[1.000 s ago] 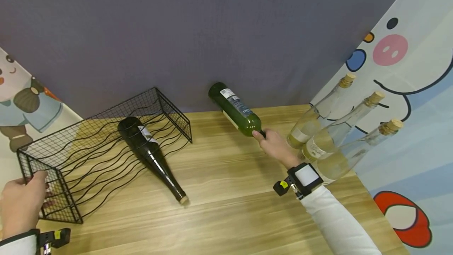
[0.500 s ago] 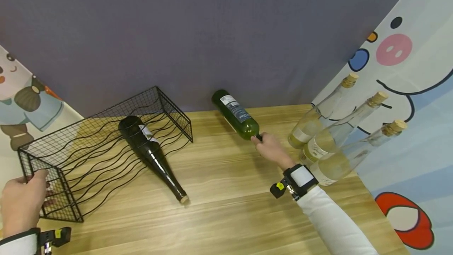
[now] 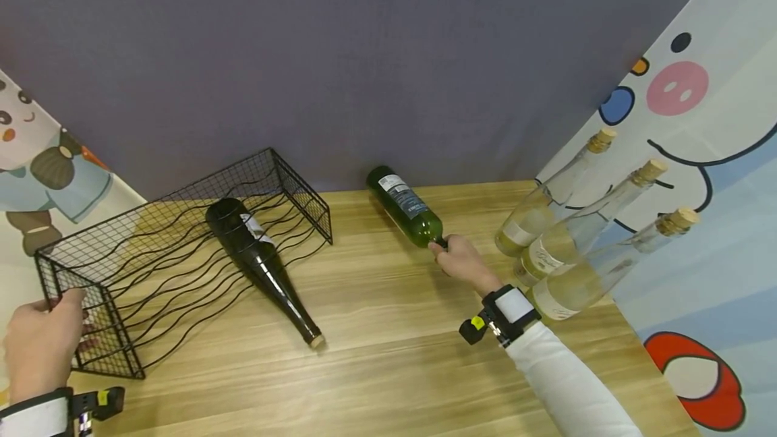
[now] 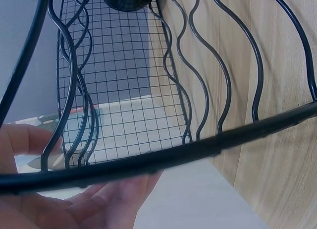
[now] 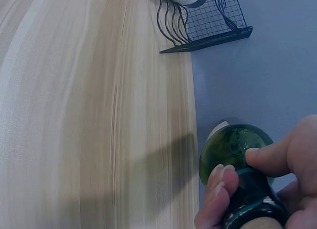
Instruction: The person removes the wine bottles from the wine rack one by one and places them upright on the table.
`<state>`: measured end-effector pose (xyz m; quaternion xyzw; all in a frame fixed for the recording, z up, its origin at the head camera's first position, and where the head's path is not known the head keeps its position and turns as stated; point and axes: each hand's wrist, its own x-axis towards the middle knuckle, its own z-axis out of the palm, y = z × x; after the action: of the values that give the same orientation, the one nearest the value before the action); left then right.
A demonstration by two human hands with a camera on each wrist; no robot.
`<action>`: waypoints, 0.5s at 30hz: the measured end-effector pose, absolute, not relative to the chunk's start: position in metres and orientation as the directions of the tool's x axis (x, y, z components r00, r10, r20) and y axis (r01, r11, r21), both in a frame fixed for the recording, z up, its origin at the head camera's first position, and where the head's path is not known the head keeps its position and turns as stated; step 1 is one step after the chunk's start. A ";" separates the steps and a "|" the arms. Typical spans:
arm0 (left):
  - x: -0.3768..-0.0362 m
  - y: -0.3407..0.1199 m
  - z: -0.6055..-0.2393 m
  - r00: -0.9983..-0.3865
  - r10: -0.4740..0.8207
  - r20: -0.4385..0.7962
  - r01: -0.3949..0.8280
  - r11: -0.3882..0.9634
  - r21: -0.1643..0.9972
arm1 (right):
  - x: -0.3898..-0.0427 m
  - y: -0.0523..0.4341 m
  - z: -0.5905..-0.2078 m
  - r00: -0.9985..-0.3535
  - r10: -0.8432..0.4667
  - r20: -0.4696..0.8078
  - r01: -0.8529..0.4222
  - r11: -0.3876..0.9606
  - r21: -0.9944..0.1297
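From the head view, I see the person's left hand (image 3: 45, 342) gripping the near end of a black wire rack (image 3: 176, 204), in which one dark bottle (image 3: 261, 268) lies, its corked neck sticking out over the front. The right hand (image 3: 463, 260) holds a green bottle (image 3: 403, 204) by the neck, between the rack and three corked clear bottles (image 3: 583, 282) standing on the worktop (image 3: 376, 376). The left wrist view shows fingers around the rack's rim; the right wrist view, thumb and fingers pinching the green neck.
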<state>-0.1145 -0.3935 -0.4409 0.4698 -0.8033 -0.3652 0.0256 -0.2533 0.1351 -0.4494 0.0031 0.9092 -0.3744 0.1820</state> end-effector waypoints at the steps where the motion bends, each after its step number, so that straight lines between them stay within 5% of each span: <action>1: -0.115 -0.393 -0.441 -0.556 -0.774 -0.302 -0.737 0.291 0.610 | -0.253 0.135 -0.450 -0.933 -0.126 -0.336 0.147 0.721 -0.677; 15: -0.116 -0.397 -0.445 -0.559 -0.771 -0.304 -0.735 0.291 0.612 | -0.248 0.129 -0.454 -0.938 -0.108 -0.330 0.140 0.753 -0.643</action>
<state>-0.1156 -0.3969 -0.4450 0.4688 -0.8032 -0.3669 0.0246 -0.2485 0.1294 -0.4544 0.0088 0.9194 -0.3516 0.1763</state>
